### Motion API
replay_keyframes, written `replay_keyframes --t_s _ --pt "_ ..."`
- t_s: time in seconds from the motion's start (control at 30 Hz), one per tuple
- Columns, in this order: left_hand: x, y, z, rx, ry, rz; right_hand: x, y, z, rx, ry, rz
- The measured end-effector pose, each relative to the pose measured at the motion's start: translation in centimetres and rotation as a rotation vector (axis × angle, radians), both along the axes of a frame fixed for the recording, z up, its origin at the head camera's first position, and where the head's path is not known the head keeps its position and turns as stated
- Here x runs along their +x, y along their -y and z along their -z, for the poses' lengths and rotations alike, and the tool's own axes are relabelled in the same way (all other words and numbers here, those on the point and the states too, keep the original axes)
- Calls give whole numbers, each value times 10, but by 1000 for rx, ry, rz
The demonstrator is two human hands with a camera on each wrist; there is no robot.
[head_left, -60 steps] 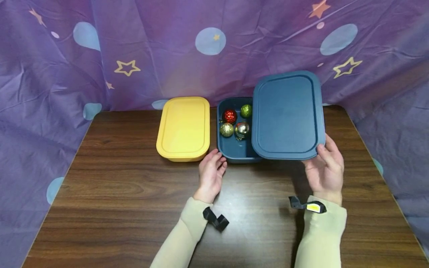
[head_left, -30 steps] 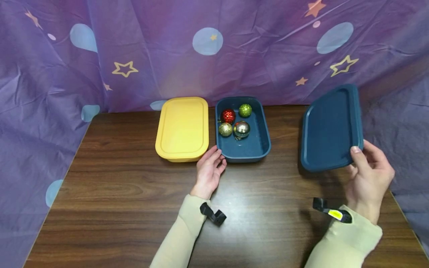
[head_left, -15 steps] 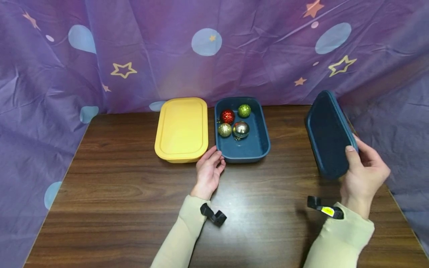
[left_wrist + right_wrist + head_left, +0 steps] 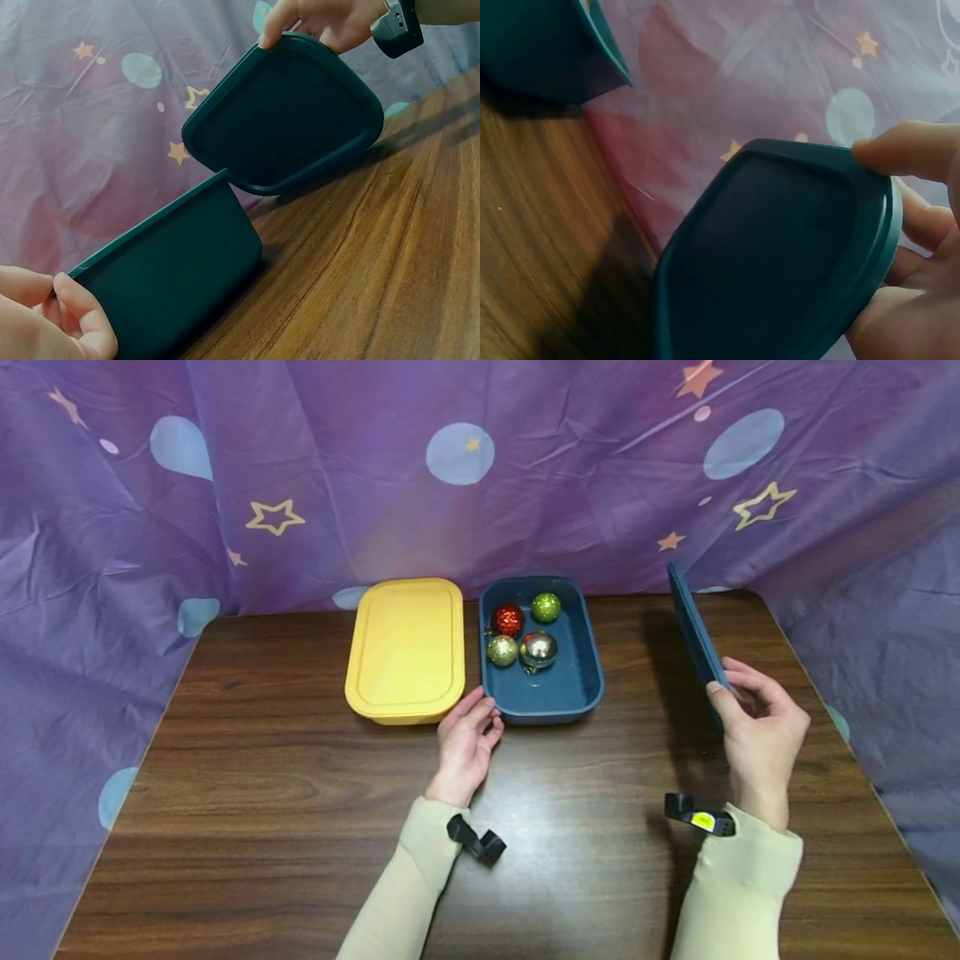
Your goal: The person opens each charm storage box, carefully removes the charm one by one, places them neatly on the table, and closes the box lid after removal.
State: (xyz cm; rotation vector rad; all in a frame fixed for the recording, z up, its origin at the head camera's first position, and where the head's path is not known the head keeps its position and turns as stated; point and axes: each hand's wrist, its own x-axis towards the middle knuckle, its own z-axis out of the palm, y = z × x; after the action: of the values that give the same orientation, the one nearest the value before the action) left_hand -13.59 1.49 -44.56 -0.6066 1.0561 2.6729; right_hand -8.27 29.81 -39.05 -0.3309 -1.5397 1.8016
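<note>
In the head view my right hand (image 4: 761, 727) pinches the blue lid (image 4: 693, 627) by its near corner. The lid is tilted almost on edge, so only a thin side of it shows there; its broad face is visible in the left wrist view. My left hand (image 4: 467, 747) holds the near left corner of the blue container (image 4: 547, 697), thumb and finger at the rim. Inside the container lie a red ornament (image 4: 507, 620), a green glitter ornament (image 4: 546, 607), a gold glitter ornament (image 4: 502, 650) and a shiny silvery ornament (image 4: 538, 650).
A yellow container with its lid on (image 4: 408, 647) stands just left of the blue one. Both sit near the back edge of the wooden table (image 4: 300, 827). Behind hangs a purple curtain (image 4: 360, 460) with stars and blue spots.
My right hand has carried the blue lid away from over the container to the right, turned it onto its edge, then come back slightly left. The left hand stays at the container's corner.
</note>
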Motion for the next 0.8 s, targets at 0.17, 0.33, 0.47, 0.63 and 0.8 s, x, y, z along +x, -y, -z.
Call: replay_keyframes --t_s 0.17,0.33,0.47,0.63,0.8 --pt "-1 1 0 6 0 7 -4 4 5 54 34 -17" --pt "-2 1 -1 2 -9 9 -8 6 9 98 79 -32" --pt "-2 1 -1 -9 2 -2 -9 7 10 149 124 -28" --pt "-2 1 -1 -8 6 -4 -10 9 12 311 204 -6" --pt "-2 0 -2 -6 9 -1 -11 12 14 420 255 -8"
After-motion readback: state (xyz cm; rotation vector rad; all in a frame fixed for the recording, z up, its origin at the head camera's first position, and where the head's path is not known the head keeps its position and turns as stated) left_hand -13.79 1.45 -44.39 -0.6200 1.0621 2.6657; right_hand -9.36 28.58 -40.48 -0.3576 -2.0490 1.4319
